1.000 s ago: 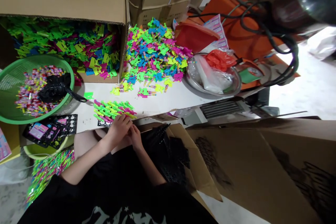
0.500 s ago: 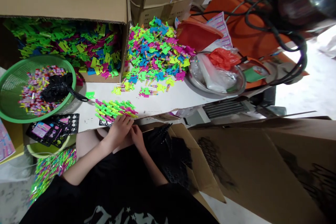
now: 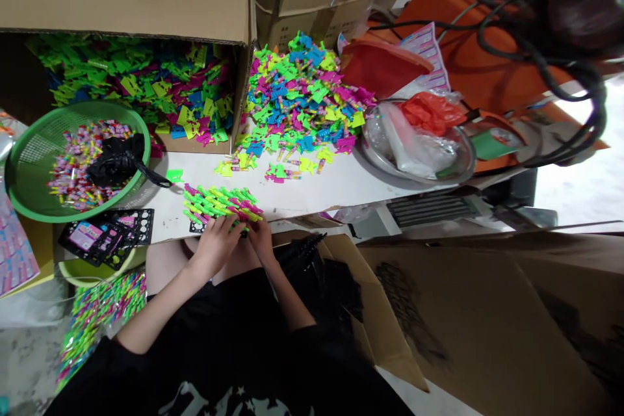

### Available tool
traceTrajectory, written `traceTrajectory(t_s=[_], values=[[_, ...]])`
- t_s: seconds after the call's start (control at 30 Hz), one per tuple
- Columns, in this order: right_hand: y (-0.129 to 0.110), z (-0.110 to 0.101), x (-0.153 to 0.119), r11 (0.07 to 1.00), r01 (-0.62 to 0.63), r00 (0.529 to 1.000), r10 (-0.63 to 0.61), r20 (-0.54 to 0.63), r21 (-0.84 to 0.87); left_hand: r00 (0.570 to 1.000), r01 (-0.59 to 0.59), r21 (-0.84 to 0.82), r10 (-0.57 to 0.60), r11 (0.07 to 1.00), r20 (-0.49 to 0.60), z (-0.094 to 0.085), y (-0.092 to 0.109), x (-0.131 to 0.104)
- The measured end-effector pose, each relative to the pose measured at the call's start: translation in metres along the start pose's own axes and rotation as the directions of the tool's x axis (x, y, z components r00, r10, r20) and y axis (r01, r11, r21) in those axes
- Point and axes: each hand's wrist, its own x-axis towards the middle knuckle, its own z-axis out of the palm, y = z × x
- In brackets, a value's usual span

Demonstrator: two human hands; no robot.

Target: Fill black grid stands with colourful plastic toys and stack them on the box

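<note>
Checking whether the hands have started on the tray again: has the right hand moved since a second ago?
Yes. The right hand has moved forward onto the row of toys.

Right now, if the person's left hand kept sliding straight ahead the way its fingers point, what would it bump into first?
The left hand would most likely meet the row of neon toy pieces on the black tray; its fingertips seem almost there already.

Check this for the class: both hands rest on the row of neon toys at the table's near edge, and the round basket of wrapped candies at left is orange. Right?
Not quite. The head view shows the basket is green, not orange. Both the left hand and right hand do rest on the row of neon toys.
</note>
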Motion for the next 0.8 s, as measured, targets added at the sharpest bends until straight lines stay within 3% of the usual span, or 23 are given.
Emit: traceTrajectory(t_s=[0.2, 0.4, 0.8], values=[[0.003, 0.0, 0.002, 0.999, -0.037, 0.999, 0.037, -0.003, 0.017, 0.999, 0.034, -0.011, -0.034, 0.999, -0.036, 0.005, 0.003, -0.007], [0.003, -0.002, 0.003, 1.0, 0.001, 1.0, -0.001, 0.02, 0.009, 0.996, 0.059, -0.067, -0.063, 0.996, -0.059, 0.006, 0.006, -0.009], [0.011, 0.0, 0.005, 0.998, -0.042, 0.999, 0.041, 0.017, 0.045, 0.997, 0.056, -0.14, -0.062, 0.989, -0.039, 0.001, 0.003, -0.008]])
